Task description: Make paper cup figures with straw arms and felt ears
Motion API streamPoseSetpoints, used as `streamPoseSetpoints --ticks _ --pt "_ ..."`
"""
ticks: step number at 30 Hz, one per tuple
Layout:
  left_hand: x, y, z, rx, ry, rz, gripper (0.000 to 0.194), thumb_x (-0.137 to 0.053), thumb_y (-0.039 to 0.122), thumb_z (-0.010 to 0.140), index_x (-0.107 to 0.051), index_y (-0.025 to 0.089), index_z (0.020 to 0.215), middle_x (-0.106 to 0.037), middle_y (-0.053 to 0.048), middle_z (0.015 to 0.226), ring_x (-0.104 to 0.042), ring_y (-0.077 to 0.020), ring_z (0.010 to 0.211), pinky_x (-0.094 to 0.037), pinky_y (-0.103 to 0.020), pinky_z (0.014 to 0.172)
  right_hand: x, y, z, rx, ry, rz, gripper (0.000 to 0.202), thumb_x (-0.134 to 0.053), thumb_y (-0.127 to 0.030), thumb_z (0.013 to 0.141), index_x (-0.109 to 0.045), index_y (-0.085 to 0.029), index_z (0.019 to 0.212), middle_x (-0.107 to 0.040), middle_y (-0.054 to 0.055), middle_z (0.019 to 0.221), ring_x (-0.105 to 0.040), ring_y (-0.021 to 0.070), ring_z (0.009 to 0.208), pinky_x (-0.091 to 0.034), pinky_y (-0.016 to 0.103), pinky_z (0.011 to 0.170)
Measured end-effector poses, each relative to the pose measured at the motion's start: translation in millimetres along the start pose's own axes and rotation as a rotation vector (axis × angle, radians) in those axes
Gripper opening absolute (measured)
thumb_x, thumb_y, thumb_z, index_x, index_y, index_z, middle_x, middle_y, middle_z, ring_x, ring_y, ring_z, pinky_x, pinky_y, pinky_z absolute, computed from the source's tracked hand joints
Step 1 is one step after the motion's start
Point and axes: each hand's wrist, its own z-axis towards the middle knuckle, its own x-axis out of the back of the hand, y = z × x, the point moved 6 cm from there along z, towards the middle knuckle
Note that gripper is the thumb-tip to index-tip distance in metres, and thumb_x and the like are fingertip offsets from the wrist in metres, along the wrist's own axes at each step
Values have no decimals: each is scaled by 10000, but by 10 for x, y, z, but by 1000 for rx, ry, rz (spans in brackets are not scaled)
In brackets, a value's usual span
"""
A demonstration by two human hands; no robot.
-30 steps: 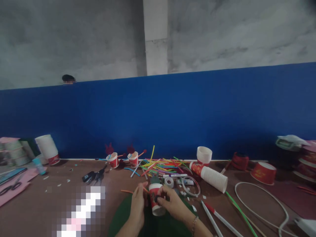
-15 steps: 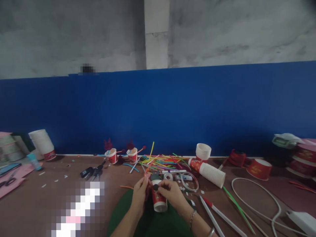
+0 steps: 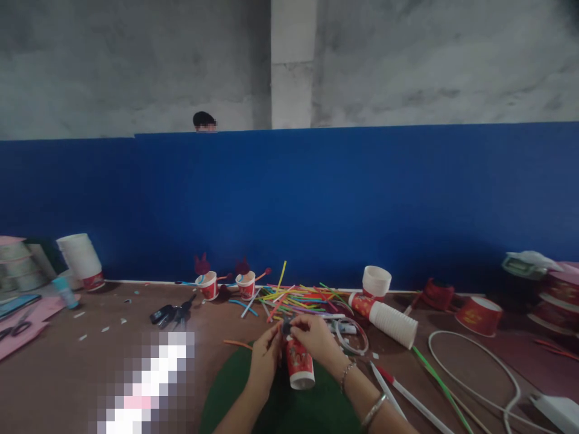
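In front of me a red paper cup point(image 3: 300, 364) with a white rim stands tilted over a dark green round surface point(image 3: 253, 404), its white end towards me. Between the thumb and fingers of my right hand point(image 3: 315, 339) is a small dark round piece point(image 3: 286, 327), held by the cup's far end. My left hand point(image 3: 266, 357) is closed in a pinch right beside that piece, at the cup's left; what its fingertips hold is too small to make out. An orange straw point(image 3: 237, 344) sticks out left of my left hand.
Behind the hands lies a heap of coloured straws point(image 3: 303, 296). Two decorated cups point(image 3: 209, 286) with straw arms stand to its left. Stacked white cups point(image 3: 393, 324) lie at the right, near a white cable point(image 3: 474, 337) and markers point(image 3: 418, 404). Scissors point(image 3: 20, 325) rest far left.
Both hands have shifted slightly up and right, and the dark piece has come closer to the left fingertips. More of the cup's red side shows. A head beyond the partition has moved right.
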Motion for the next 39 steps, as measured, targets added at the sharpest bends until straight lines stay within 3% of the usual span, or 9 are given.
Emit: streamPoseSetpoints --ticks 3,6,11,15,20,25,27,32,39 --pt "0 20 12 -97 -12 3 551 -679 540 659 -639 135 1031 -463 74 481 -380 -75 419 -284 -192 427 10 -85 12 51 -12 -98 221 -507 -156 702 -723 -170 746 -721 47 703 -634 192 659 -464 281 632" --pt "-19 6 25 -128 -29 -9 547 -675 557 656 -613 142 1007 -488 67 517 -397 -78 426 -313 -195 428 22 -200 17 132 -36 -182 250 -502 -135 712 -740 -186 768 -729 69 783 -636 213 745 -448 310 718" --pt "-12 -31 45 -174 -3 -19 423 -673 567 661 -545 170 731 -460 74 505 -380 -68 426 -304 -189 426 -28 -315 20 251 -67 -238 275 -496 -131 739 -729 -220 855 -707 54 851 -613 202 849 -425 308 811" --pt "26 -19 34 -183 43 -39 397 -655 551 691 -512 181 692 -413 93 482 -348 -58 419 -277 -176 418 -20 -156 9 111 99 -153 162 -572 -178 688 -690 -184 798 -674 63 838 -597 211 823 -438 316 779" --pt "5 7 16 -147 25 -81 358 -695 490 668 -543 165 675 -425 89 471 -354 -56 413 -283 -175 407 -119 5 -21 25 129 -49 116 -512 -202 726 -608 -181 666 -644 28 670 -597 174 661 -453 270 645" --pt "-42 -20 28 -79 -4 -220 437 -741 375 600 -586 165 950 -554 55 603 -484 -79 479 -373 -190 467 -94 91 -24 6 235 13 133 -439 -272 780 -534 -200 722 -610 26 693 -575 186 674 -446 290 653" --pt "-69 -18 21 -58 -24 -299 462 -745 351 584 -571 169 971 -609 22 682 -547 -101 532 -432 -222 530 -80 142 -20 -7 268 40 126 -424 -285 780 -507 -205 727 -595 28 689 -570 193 665 -448 297 636" --pt "-77 13 -9 -46 -22 -325 363 -754 399 613 -593 152 826 -661 -26 742 -610 -128 625 -491 -268 662 -76 212 -20 -5 269 110 101 -446 -279 763 -510 -201 759 -602 34 707 -586 194 658 -472 303 637" --pt "-26 -14 12 -9 11 -201 376 -788 418 570 -673 124 774 -629 7 574 -527 -90 455 -423 -203 476 -27 1 -9 69 148 169 162 -490 -225 745 -619 -184 834 -679 52 849 -619 200 832 -466 319 797"
